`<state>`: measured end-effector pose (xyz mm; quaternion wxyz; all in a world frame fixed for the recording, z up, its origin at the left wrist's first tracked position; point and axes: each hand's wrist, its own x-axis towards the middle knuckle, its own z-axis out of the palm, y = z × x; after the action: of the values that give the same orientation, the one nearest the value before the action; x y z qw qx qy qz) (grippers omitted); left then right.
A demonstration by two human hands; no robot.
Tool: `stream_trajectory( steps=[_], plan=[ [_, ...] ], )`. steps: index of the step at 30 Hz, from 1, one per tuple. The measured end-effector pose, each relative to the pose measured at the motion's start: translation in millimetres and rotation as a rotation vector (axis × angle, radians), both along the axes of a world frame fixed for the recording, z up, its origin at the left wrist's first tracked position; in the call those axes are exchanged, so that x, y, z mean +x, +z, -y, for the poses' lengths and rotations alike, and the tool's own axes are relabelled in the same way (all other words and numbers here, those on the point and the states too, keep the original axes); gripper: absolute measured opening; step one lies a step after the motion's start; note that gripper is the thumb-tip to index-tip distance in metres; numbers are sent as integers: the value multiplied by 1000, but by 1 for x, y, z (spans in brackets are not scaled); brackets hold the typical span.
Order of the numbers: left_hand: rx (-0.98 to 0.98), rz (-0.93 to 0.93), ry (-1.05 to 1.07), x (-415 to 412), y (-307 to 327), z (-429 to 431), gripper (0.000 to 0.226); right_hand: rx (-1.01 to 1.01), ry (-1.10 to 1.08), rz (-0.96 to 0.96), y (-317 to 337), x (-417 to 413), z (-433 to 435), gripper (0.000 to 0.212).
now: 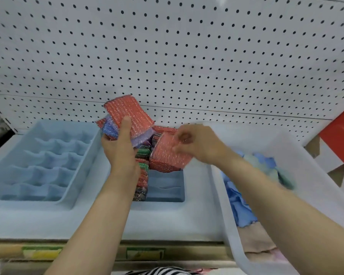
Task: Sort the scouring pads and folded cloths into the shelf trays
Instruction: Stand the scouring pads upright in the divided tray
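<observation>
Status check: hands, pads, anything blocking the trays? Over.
Left hand grips a stack of scouring pads above the middle tray. Right hand on a red pad there, grip blurred. Pad row stands in tray; no obstruction seen.

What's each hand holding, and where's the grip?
Left hand: a bunch of scouring pads, grip at their lower end, thumb on the top red one. Right hand: a single red pad, by its upper edge.

A shop: white pegboard [187, 56] backing a shelf with price labels [42, 253] along its edge.
</observation>
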<state>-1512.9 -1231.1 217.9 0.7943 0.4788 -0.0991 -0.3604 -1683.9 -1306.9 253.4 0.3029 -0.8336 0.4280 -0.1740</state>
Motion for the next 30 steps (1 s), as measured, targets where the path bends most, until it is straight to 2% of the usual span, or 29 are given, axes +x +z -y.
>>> stream_trajectory(
  steps=[4,6,8,9,11,14,16,18,19,20,21,23,25,27,30],
  plan=[
    [34,-43,15,13,-10,-6,75,-155,103,-348,-30,25,-17,25],
    [61,-38,6,15,-13,-10,84,-241,108,-452,-39,35,-19,29],
    [87,-38,-16,16,-13,-13,91,-326,120,-524,-47,46,-21,25],
    [101,-39,-31,17,-14,-15,90,-376,135,-553,-53,51,-22,21],
    [95,-40,-74,19,-15,-17,73,-426,172,-585,-66,56,-25,21],
    [83,-39,-166,22,-16,-23,54,-345,205,-575,-68,57,-26,17],
    [77,-19,-237,27,-17,-29,52,-181,34,-339,-52,54,-16,19],
    [80,6,-321,32,-18,-33,54,144,-262,148,-21,53,-11,24],
    [80,19,-368,32,-19,-34,56,292,-332,350,-7,53,-11,28],
    [81,29,-415,31,-19,-35,57,421,-325,467,3,54,-13,33],
    [80,37,-459,30,-20,-36,58,511,-273,512,8,56,-18,36],
    [68,51,-529,29,-19,-38,59,562,-207,489,5,64,-30,39],
    [54,61,-574,31,-19,-40,58,571,-264,517,-4,67,-37,40],
    [57,88,-597,35,-19,-44,54,690,-297,616,-10,67,-43,40],
    [75,148,-647,36,-21,-48,55,785,-308,658,-14,64,-54,36]
  ],
)
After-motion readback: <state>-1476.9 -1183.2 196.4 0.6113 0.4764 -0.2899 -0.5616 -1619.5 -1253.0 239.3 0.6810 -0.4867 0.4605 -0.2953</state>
